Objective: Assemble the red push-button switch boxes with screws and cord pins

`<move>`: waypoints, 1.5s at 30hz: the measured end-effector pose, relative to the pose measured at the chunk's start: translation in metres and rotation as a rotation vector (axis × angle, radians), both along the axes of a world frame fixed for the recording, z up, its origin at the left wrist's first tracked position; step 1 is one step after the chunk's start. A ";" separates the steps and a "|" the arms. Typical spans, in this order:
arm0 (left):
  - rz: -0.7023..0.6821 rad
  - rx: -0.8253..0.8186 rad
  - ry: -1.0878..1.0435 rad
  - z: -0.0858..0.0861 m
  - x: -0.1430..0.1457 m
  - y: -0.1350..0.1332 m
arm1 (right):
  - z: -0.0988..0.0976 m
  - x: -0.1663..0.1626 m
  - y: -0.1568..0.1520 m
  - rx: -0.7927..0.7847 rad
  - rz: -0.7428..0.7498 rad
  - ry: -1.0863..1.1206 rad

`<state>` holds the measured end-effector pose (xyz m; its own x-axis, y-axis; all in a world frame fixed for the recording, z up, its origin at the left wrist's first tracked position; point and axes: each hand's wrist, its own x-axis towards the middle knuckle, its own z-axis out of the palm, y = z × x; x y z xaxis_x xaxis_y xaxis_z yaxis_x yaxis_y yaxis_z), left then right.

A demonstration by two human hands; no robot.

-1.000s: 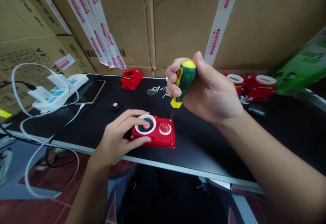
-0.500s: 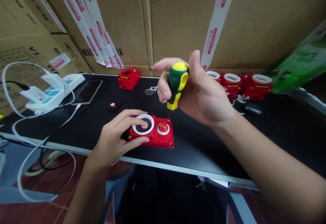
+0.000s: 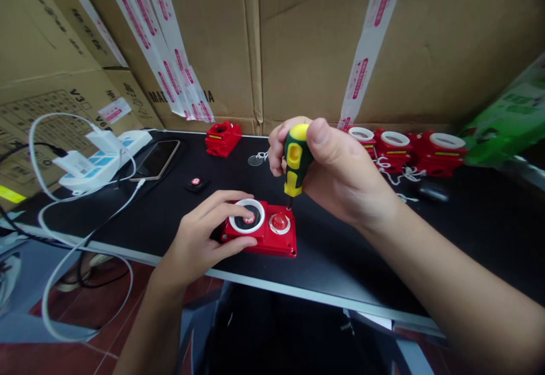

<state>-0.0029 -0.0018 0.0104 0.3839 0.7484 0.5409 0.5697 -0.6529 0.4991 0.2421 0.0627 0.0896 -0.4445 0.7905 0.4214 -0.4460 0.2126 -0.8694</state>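
Left hand [image 3: 200,238] flat on the red push-button box [image 3: 266,240], pinning it near the front edge of the bench [image 3: 340,250]; right hand [image 3: 344,176] wrapped round the green-yellow screwdriver [image 3: 295,162], tip at the box's back-right corner. I'd hold the shaft upright and press straight down.

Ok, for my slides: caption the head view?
Right hand holds a green-yellow screwdriver tip-down on a red button box steadied by the left hand.

The screwdriver [image 3: 295,162] stands upright on the device [image 3: 260,229] near the table [image 3: 340,250] front edge, phone [image 3: 155,159] behind-left.
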 end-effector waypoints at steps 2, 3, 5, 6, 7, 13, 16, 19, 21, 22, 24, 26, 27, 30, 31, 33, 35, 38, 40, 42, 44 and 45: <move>0.001 -0.001 0.005 -0.001 -0.001 0.000 | 0.000 0.000 0.000 -0.001 -0.040 0.025; 0.002 0.003 0.007 -0.001 -0.001 0.001 | 0.001 0.000 0.000 -0.006 -0.049 0.038; 0.001 0.013 0.009 -0.001 -0.001 0.001 | 0.001 0.001 0.002 -0.011 -0.029 0.054; -0.001 0.018 0.008 -0.001 -0.001 0.001 | 0.001 0.001 0.003 -0.005 0.002 0.058; -0.001 0.021 0.004 -0.001 -0.001 0.001 | 0.002 0.003 0.003 -0.001 0.046 0.055; -0.002 -0.050 -0.097 -0.002 0.002 0.000 | 0.006 0.010 0.007 0.072 0.266 0.036; -0.010 -0.068 -0.129 -0.003 0.002 0.000 | 0.004 0.012 0.009 0.103 0.305 0.012; -0.027 -0.060 -0.108 -0.003 0.001 0.000 | 0.000 0.014 0.011 0.110 0.322 -0.004; -0.037 -0.044 -0.078 -0.002 0.001 0.000 | -0.002 0.015 0.013 0.112 0.302 -0.006; -0.041 -0.031 -0.063 -0.001 0.001 0.000 | -0.003 0.015 0.013 0.115 0.285 -0.010; -0.052 -0.005 -0.038 -0.001 0.001 0.000 | -0.003 0.015 0.014 0.131 0.234 -0.017; -0.063 0.013 -0.027 -0.001 0.000 0.000 | -0.003 0.013 0.014 0.135 0.157 -0.008; -0.068 0.016 -0.026 -0.001 0.000 0.000 | -0.003 0.012 0.014 0.127 0.109 0.010; -0.072 0.018 -0.037 -0.001 0.000 0.000 | -0.003 0.009 0.013 0.074 -0.015 0.064; -0.070 0.013 -0.038 -0.001 0.000 0.000 | -0.003 0.009 0.013 0.052 -0.031 0.070; -0.065 0.006 -0.037 -0.002 0.000 0.000 | -0.002 0.007 0.013 0.007 -0.013 0.062; -0.065 0.005 -0.037 -0.002 0.000 0.000 | -0.002 0.007 0.014 -0.029 0.063 0.060; -0.068 0.011 -0.043 -0.003 0.000 0.001 | -0.001 0.007 0.016 -0.067 0.170 0.051; -0.070 0.014 -0.044 -0.003 0.000 0.001 | -0.002 0.008 0.017 -0.081 0.198 0.049; -0.072 0.020 -0.051 -0.002 0.001 0.001 | -0.004 0.010 0.018 -0.072 0.223 0.054; -0.073 0.023 -0.064 -0.002 0.001 0.001 | -0.007 0.013 0.020 -0.049 0.243 0.043; -0.074 0.024 -0.070 -0.001 0.001 0.001 | -0.008 0.014 0.021 -0.037 0.239 0.030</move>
